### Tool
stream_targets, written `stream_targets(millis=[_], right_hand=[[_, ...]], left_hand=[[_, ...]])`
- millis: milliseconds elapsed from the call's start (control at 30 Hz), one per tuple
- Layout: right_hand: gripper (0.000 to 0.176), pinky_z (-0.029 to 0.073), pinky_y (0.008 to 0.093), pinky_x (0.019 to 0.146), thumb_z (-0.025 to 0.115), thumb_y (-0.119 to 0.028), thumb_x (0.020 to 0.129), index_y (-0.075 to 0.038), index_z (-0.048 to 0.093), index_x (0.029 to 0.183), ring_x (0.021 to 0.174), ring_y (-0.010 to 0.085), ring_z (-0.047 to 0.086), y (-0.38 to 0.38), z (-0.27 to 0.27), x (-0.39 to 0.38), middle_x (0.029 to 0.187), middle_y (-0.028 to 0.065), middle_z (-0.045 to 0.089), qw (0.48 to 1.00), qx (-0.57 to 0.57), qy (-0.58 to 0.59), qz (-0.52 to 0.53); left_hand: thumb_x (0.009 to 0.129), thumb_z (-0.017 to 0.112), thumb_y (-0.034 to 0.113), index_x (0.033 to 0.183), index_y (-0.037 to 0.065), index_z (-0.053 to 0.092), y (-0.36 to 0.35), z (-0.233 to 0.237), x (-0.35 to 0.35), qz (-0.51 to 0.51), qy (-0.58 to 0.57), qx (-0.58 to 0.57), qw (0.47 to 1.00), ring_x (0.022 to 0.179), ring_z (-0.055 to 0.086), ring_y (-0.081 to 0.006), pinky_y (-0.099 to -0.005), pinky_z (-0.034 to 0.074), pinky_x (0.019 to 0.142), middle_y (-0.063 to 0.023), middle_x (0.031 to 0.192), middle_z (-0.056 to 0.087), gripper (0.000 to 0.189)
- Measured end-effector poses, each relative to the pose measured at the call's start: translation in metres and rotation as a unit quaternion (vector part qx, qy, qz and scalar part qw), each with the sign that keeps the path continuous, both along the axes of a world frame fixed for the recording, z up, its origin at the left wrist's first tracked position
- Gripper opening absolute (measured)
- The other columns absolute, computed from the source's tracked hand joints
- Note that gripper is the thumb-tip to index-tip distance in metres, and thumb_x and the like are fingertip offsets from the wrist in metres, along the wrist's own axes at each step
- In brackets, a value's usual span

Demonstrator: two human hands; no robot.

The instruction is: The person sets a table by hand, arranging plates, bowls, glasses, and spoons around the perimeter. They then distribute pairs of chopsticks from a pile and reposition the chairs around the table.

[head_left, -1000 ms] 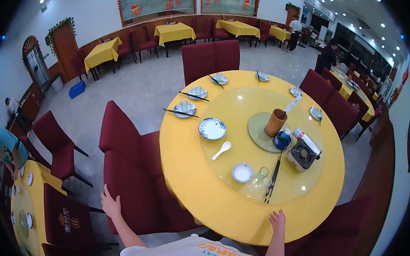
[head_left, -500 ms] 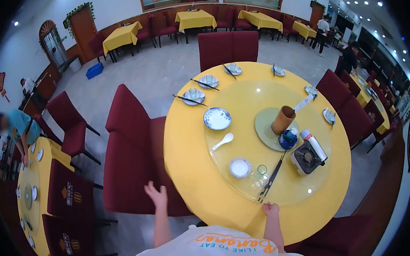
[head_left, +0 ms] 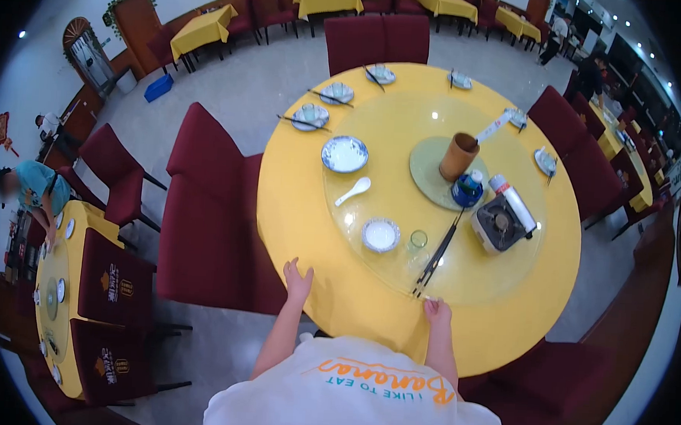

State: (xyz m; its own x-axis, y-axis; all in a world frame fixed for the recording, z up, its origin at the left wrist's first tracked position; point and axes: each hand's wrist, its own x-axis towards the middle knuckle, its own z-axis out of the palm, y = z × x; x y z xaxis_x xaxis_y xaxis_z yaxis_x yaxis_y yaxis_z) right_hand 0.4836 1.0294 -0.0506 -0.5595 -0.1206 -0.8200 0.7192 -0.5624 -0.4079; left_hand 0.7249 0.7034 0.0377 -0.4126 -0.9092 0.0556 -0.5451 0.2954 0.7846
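Observation:
My left hand (head_left: 298,282) is over the near left edge of the round table (head_left: 297,233), fingers spread and holding nothing. Pinched at the near rim of the glass turntable (head_left: 475,285) is my right hand (head_left: 439,311). Just beyond it, black chopsticks (head_left: 437,256) lie with their tips toward me. A small glass (head_left: 418,239) and a patterned bowl (head_left: 381,235) sit left of them. Farther left are a white spoon (head_left: 353,191) and a blue-and-white plate (head_left: 345,154). A portable gas stove (head_left: 502,223) stands to the right.
A brown cylindrical holder (head_left: 459,157) and a blue container (head_left: 467,190) stand mid-turntable. Place settings line the far side. Maroon chairs (head_left: 210,206) surround the table. A person in teal (head_left: 38,185) leans over another table at left; other people are at far right.
My left hand has moved forward and right, from beside the table to over its edge. My right hand stays at the turntable rim. The view has tilted downward.

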Motion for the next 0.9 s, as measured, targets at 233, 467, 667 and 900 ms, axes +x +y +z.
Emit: stream_targets(millis=[233, 467, 667, 900], right_hand=[[0.019, 0.048, 0.0332, 0.064, 0.042, -0.022, 0.088, -0.006, 0.048, 0.096, 0.083, 0.0232, 0.054, 0.029, 0.015, -0.016, 0.086, 0.0087, 0.054, 0.997, 0.080, -0.008, 0.009], [0.026, 0.044, 0.0295, 0.065, 0.038, -0.030, 0.088, -0.008, 0.047, 0.099, 0.085, 0.0187, 0.052, 0.071, -0.010, -0.059, 0.094, 0.0050, 0.054, 0.987, 0.137, 0.017, -0.084], [0.052, 0.032, 0.0406, 0.091, 0.033, -0.034, 0.088, -0.011, 0.020, 0.132, 0.115, 0.0262, 0.037, 0.135, 0.000, -0.045, 0.136, 0.0072, 0.026, 0.980, 0.151, 0.100, -0.077], [0.053, 0.033, 0.0380, 0.095, 0.036, -0.032, 0.087, 0.000, 0.025, 0.128, 0.113, 0.0272, 0.041, 0.207, 0.015, 0.079, 0.130, 0.0139, 0.034, 0.952, 0.237, 0.046, -0.191]], left_hand=[[0.075, 0.059, 0.027, 0.120, 0.002, 0.037, 0.021, -0.011, 0.031, 0.041, -0.053, 0.128, 0.990, 0.114, 0.032, -0.0332, -0.0382, 0.031, 0.094, -0.0219, 0.122, 0.033, 0.056], [0.075, 0.057, 0.030, 0.119, 0.003, 0.041, 0.024, -0.024, 0.050, 0.031, -0.060, 0.201, 0.977, 0.111, 0.040, -0.0309, -0.0371, 0.034, 0.091, -0.0222, 0.117, 0.040, 0.054], [0.074, 0.059, 0.032, 0.114, 0.002, 0.044, 0.010, -0.025, 0.017, -0.053, -0.116, 0.141, 0.982, 0.109, 0.039, -0.0346, -0.0379, 0.033, 0.092, -0.0238, 0.116, 0.039, 0.052], [0.077, 0.056, 0.031, 0.114, 0.001, 0.041, -0.017, -0.015, -0.073, -0.028, 0.029, 0.042, 0.998, 0.106, 0.040, -0.0323, -0.0393, 0.034, 0.089, -0.0232, 0.115, 0.038, 0.050]])
